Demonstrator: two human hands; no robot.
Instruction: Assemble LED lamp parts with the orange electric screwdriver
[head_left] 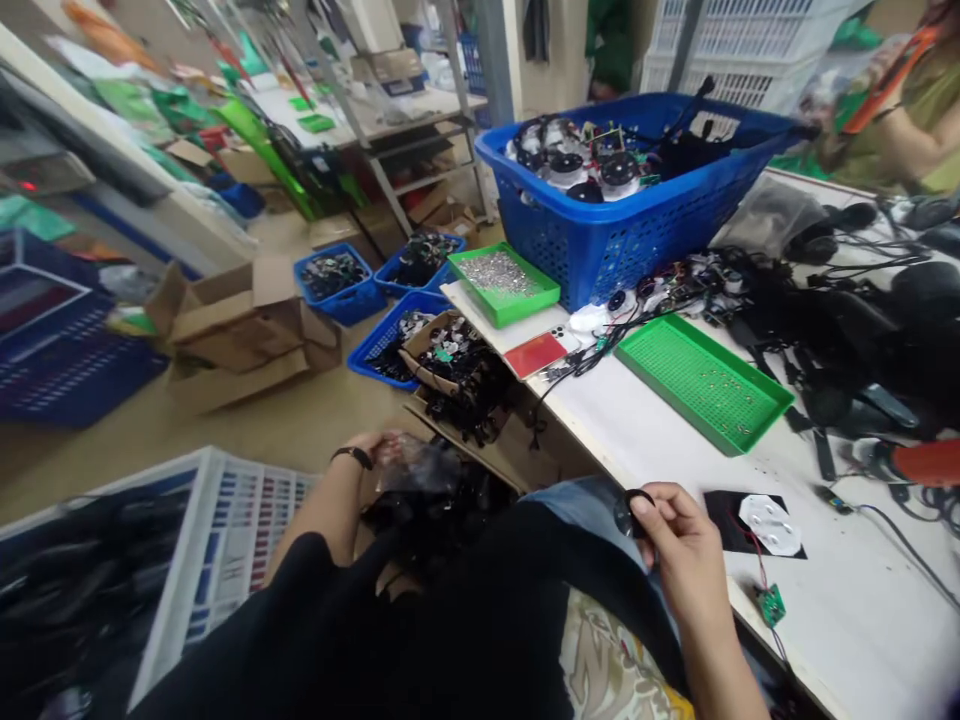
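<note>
Down beside my lap, my left hand (384, 450) has its fingers closed at the edge of a clear plastic bag (426, 466), somewhat blurred. Under the bag lies a heap of black parts (442, 510). At the table edge my right hand (679, 535) pinches a small round black piece (624, 512) between thumb and fingers. Right of that hand, a white round speaker-like part (770, 525) lies on a black square sheet (724, 515). Thin wires join it to a small green circuit board (770, 605).
A green tray (652, 350) holds a few small metal pieces; another green tray (517, 310) is full of them. Behind stands a blue basket (600, 235) of parts. A red phone (536, 354) lies near the edge. A white crate (247, 540) stands left; a person (907, 140) works at right.
</note>
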